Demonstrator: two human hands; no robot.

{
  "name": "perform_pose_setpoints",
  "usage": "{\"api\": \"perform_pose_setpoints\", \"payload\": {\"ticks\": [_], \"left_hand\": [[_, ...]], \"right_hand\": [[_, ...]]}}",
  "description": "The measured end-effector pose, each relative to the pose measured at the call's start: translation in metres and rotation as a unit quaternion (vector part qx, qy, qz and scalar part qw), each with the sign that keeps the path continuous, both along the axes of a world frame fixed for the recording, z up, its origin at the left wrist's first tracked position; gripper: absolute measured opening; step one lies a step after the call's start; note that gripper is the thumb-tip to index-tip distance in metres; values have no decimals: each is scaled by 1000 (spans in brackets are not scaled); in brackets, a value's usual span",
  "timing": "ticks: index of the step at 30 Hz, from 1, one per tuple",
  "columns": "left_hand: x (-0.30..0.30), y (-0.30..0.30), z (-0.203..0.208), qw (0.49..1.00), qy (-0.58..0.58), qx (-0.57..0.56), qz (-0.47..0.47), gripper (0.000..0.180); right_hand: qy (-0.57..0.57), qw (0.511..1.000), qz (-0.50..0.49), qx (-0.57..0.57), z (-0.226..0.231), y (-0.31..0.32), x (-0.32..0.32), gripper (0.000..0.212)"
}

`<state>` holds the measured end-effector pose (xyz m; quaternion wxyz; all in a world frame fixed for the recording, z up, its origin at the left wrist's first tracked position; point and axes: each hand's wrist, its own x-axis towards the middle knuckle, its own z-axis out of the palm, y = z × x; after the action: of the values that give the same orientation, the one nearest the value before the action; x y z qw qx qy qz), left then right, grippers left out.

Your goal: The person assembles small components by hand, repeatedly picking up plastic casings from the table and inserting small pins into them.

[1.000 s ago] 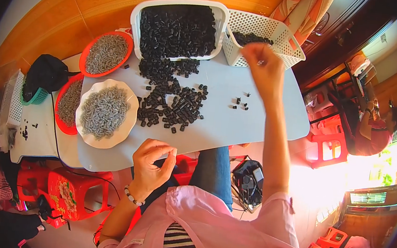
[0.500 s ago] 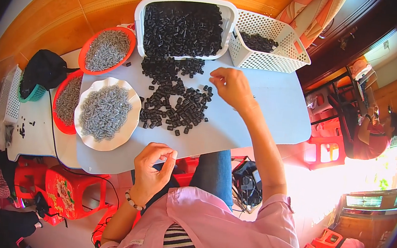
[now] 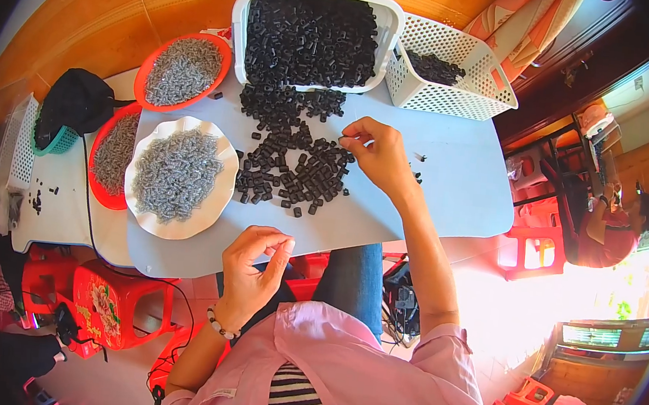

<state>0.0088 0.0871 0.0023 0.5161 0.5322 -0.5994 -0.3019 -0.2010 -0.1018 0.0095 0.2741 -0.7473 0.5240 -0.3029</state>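
My left hand (image 3: 250, 272) is over the table's front edge, thumb and index fingertips pressed together. Whatever they pinch, if anything, is too small to make out. Beyond it, my right hand (image 3: 377, 155) hovers at the right side of a loose heap of small black cylindrical pieces (image 3: 313, 177), its fingertips together in a pinch. I cannot make out anything between them. The heap trails back to a white tub (image 3: 240, 35) filled with the same black pieces. Left of the heap stands a cream scalloped dish (image 3: 226, 182) of small grey, see-through pieces (image 3: 176, 173).
Two red bowls (image 3: 143, 82) of similar grey pieces stand at the left. A white perforated basket (image 3: 457, 98) holds some black pieces at the back right. A few tiny bits (image 3: 420, 158) lie right of my hand. Red stools (image 3: 104, 299) stand below; another person (image 3: 615, 236) sits far right.
The view has shifted slightly, with the table items now a little further right. My right hand has come nearer the heap, and tiny bits beside it now show. My left hand stays pinched.
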Motion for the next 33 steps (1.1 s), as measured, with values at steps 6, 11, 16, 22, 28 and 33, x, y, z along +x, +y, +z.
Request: {"api": "perform_pose_setpoints", "payload": {"ticks": [6, 11, 16, 22, 28, 33], "left_hand": [[1, -4, 1, 999, 27, -16, 9, 9], [1, -8, 9, 999, 17, -45, 19, 19], [0, -7, 16, 997, 33, -66, 7, 29], [10, -3, 13, 990, -44, -130, 10, 37], [19, 5, 6, 995, -14, -101, -4, 32], [29, 14, 0, 992, -33, -125, -13, 32]], "right_hand": [[-349, 897, 100, 253, 19, 35, 1, 22], [-413, 827, 143, 353, 17, 71, 11, 21], [-428, 800, 165, 387, 12, 95, 25, 20], [-442, 742, 168, 476, 13, 110, 37, 22], [-437, 738, 168, 486, 11, 113, 47, 23], [-381, 745, 212, 505, 13, 109, 49, 27]]}}
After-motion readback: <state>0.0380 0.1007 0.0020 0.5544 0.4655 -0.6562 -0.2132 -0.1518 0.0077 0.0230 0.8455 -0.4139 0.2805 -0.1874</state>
